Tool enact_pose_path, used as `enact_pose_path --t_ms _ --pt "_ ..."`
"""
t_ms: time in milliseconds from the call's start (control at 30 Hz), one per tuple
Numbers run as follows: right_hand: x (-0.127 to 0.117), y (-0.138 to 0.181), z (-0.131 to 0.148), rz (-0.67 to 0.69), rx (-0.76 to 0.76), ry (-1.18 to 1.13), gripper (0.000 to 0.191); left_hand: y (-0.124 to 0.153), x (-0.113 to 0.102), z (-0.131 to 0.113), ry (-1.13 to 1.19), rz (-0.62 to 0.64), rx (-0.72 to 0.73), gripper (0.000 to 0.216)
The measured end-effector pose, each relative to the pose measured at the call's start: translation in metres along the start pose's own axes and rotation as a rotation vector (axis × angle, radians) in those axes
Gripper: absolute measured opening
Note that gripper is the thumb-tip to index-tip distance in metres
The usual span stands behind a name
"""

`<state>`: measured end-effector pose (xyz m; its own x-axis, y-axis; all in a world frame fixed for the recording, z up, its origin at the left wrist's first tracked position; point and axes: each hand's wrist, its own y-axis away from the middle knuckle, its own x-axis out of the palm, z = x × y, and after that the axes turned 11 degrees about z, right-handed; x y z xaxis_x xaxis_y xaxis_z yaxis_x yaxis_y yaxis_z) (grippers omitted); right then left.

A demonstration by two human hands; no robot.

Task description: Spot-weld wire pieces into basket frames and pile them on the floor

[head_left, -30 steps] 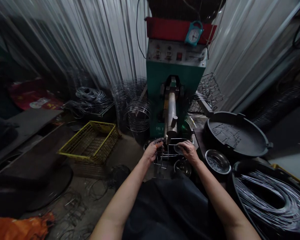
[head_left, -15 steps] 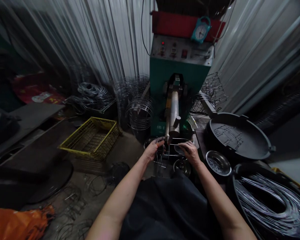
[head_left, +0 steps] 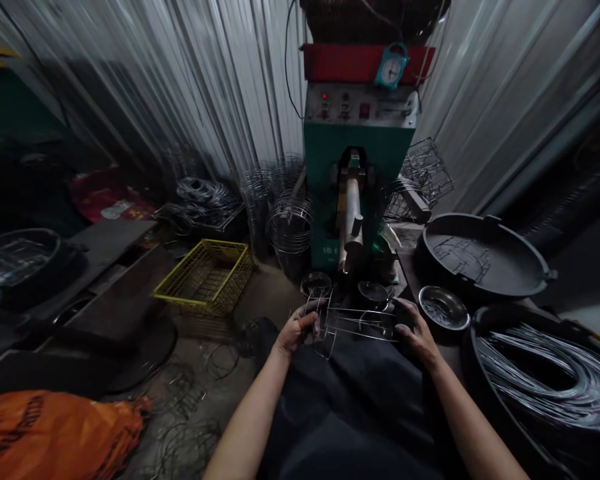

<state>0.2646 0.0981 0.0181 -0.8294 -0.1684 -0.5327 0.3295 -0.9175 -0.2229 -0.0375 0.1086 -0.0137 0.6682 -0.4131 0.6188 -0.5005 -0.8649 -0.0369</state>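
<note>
A thin metal wire frame (head_left: 357,317) is held low in front of the machine, above my dark apron. My left hand (head_left: 298,328) closes on its left end, where crossing wires form an upright part. My right hand (head_left: 418,331) is at the right end, with fingertips and thumb against the long wires; the exact contact is dim. Just beyond the frame is the lower tip of the green machine (head_left: 325,173) with its metal arm (head_left: 353,203); the frame is apart from it. Small metal bowls (head_left: 316,285) stand beneath the arm, partly hidden.
To the right are a bowl of small wire pieces (head_left: 444,308), a large black pan (head_left: 485,257) and a tub of bent wires (head_left: 555,380). A yellow basket (head_left: 205,273) stands left on the floor, with an orange sack (head_left: 55,433) and loose wire rings nearer me.
Both hands have drawn the wire frame back from the machine's arm towards my body. My right hand has moved farther right, its fingers more spread. The head view has shifted slightly.
</note>
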Motion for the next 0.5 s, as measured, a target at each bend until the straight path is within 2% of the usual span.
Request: enact_pose_path --t_ms 133,200,267,367,500 --pt "-0.001 0.015 0.007 0.229 0.047 -0.286 0.065 0.019 0.001 -0.002 0.046 0.041 0.067 0.05" --pt "-0.001 0.019 0.016 0.267 0.047 -0.37 0.066 0.024 0.004 -0.004 0.043 0.052 0.099 0.048" --pt "0.001 0.019 0.029 0.275 0.071 -0.351 0.06 0.027 0.009 -0.006 0.001 0.048 0.096 0.047" --pt "0.007 0.014 0.045 0.278 0.131 -0.194 0.045 0.032 0.019 -0.006 -0.128 0.03 0.039 0.047" --pt "0.016 0.009 0.047 0.291 0.172 -0.109 0.035 0.036 0.029 -0.001 -0.211 -0.021 -0.023 0.049"
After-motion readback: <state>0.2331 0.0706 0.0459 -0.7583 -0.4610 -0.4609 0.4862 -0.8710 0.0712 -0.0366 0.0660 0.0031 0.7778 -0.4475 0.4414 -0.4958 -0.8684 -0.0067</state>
